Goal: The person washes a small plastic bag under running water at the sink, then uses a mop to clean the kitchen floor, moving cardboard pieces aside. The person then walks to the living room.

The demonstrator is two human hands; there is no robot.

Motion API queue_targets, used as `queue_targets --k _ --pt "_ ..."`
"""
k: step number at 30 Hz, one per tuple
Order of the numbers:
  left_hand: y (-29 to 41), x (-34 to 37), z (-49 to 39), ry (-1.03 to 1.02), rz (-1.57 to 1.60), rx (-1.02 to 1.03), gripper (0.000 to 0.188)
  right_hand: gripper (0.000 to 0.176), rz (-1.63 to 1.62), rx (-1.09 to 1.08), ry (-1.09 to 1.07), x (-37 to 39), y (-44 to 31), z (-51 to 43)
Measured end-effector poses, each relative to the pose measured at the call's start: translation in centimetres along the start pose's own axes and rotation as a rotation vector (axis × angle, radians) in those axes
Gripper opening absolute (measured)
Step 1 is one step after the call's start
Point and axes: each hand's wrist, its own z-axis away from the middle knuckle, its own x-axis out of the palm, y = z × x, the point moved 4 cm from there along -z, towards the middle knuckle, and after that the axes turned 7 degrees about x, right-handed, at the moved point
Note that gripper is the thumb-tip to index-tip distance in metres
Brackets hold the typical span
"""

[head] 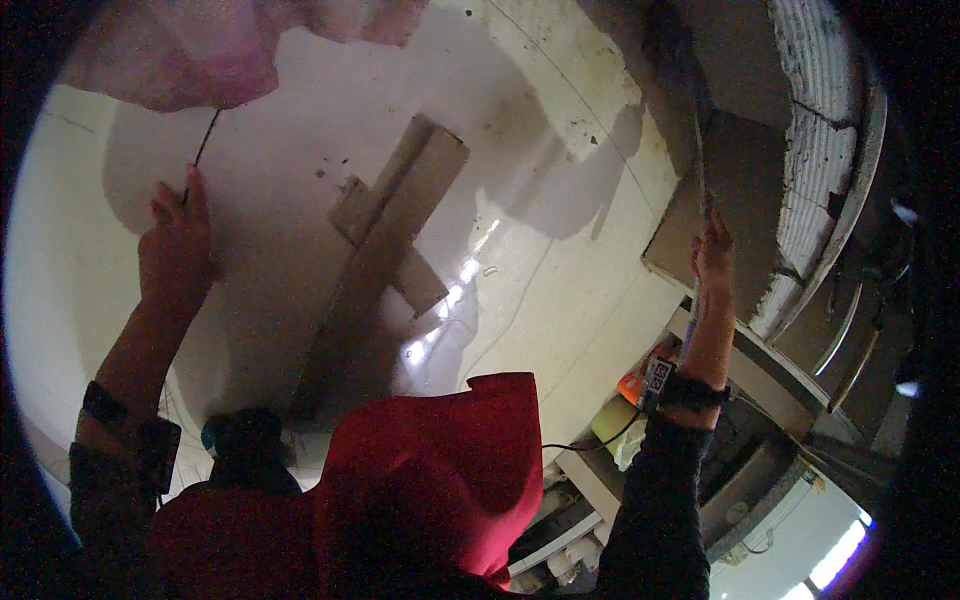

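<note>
My left hand (178, 244) is raised at the left, its fingers closed around a thin dark rod (207, 140). The rod's upper end meets a crumpled pink sheet (217, 56), cloth or plastic, at the top left. On the right side, my right hand (714, 251) grips a long thin strip (700, 154) that runs upward beside a brown board-like surface (739, 172). What the strip is made of is too dim to tell. Between my hands, a folded piece of brown cardboard (412, 202) lies on the pale tiled floor (525, 300).
A stack of white ribbed material (814, 150) stands at the far right. Below my right forearm are a shelf edge (589, 476), an orange item (630, 388) and a yellow-green item (613, 420). Red cloth (435, 450) covers my front. Curved-handled tools (840, 330) hang or lie lower right.
</note>
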Motion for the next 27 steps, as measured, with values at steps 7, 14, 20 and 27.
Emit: queue_targets --k 7,14,20,27 --pt "0.0 0.7 -0.2 -0.024 -0.065 0.009 0.116 0.044 0.834 -0.316 0.204 -3.1 -2.1 -5.5" --pt "0.0 0.1 -0.3 -0.037 0.033 -0.050 0.121 0.042 0.804 -0.403 0.346 2.5 -6.5 -8.8" --pt "0.3 -0.5 0.0 -0.044 0.006 -0.004 0.118 0.041 0.771 -0.441 0.336 4.3 -8.1 -6.7" --pt "0.4 -1.1 0.1 -0.022 0.011 0.006 0.125 0.039 0.652 -0.467 0.262 5.6 -9.7 -6.1"
